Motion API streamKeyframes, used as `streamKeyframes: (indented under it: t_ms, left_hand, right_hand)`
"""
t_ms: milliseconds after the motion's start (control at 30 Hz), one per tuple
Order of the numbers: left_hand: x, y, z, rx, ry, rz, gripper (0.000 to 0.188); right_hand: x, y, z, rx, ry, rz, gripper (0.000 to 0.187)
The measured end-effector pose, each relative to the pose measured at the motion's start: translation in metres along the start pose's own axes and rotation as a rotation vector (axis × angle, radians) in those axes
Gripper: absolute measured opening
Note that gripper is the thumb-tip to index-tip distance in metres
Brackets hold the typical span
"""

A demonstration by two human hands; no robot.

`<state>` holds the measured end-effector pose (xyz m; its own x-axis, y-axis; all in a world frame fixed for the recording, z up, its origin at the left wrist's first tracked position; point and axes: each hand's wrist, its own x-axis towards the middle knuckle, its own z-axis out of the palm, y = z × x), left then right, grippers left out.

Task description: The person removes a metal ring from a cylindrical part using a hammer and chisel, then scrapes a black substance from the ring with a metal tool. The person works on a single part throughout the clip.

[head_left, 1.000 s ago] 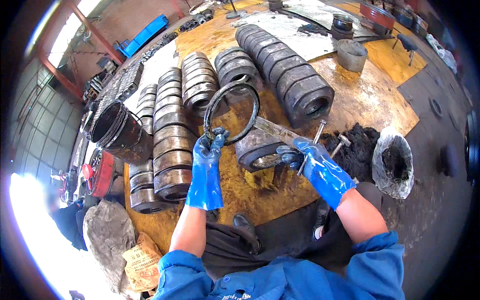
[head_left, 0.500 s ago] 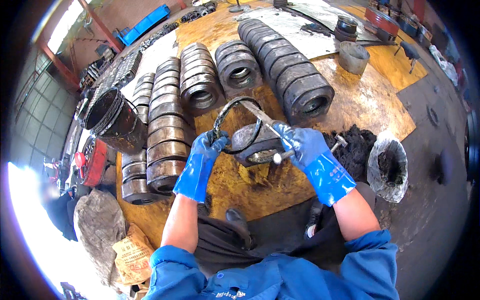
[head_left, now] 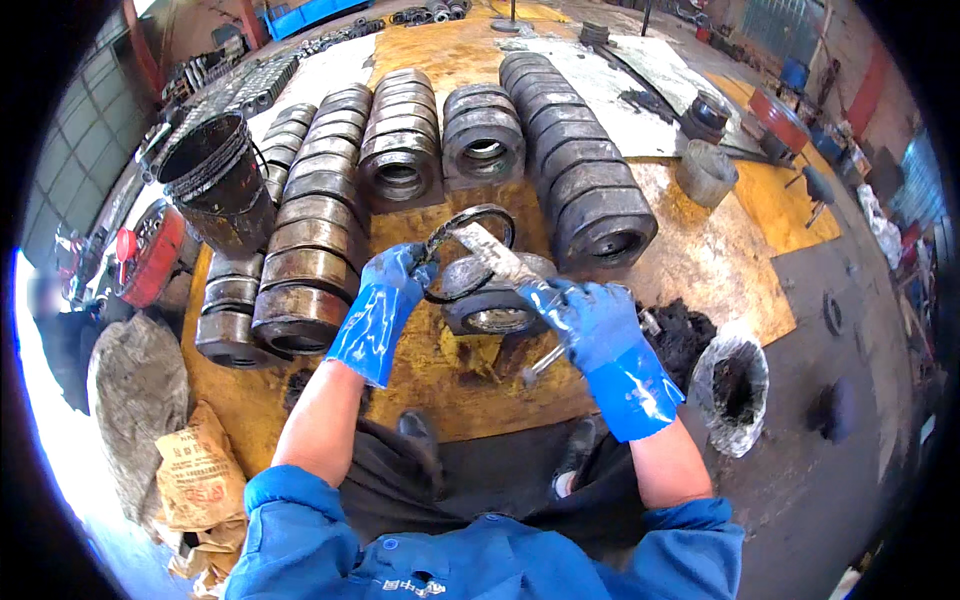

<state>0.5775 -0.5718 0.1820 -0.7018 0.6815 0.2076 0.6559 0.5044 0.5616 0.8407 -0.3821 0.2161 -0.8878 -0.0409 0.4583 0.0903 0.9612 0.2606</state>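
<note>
Both hands were sheathed in glossy bright blue gloves, the left hand and right hand alike smudged with dark grime at the fingertips. A thin black ring and a pale grey metal scraper were seen against a dull grey-black steel ring. The stacked rings were shown in greasy dark grey, some tinged rust-brown. The floor was coated in worn mustard yellow, streaked with black. A black bucket was pictured beside a red canister, with tan printed sacks below. Sleeves were coloured plain work blue.
</note>
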Motion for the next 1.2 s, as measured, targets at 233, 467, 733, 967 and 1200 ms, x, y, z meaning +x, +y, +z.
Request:
streamKeyframes:
  t_ms: [233, 467, 733, 967, 1200]
  left_hand:
    - [0.005, 0.012, 0.008, -0.496, -0.005, -0.064, 0.024]
    - [0.013, -0.008, 0.025, -1.083, 0.130, -0.050, 0.026]
    - [0.000, 0.018, 0.029, -1.248, 0.293, -0.040, 0.025]
    - [0.012, 0.009, 0.027, -1.243, 0.253, -0.045, 0.025]
    - [0.014, -0.004, 0.028, -0.963, 0.004, -0.015, 0.025]
  right_hand:
    - [-0.035, 0.055, 0.057, 1.394, 0.090, 0.728, 0.045]
    - [-0.012, 0.007, 0.042, 1.915, -0.126, 1.166, 0.039]
    - [-0.006, -0.038, 0.042, 2.384, -0.122, 1.456, 0.035]
    - [-0.002, -0.015, 0.045, 2.516, -0.035, 1.639, 0.029]
    - [-0.005, 0.016, 0.035, 1.803, 0.119, 1.097, 0.041]
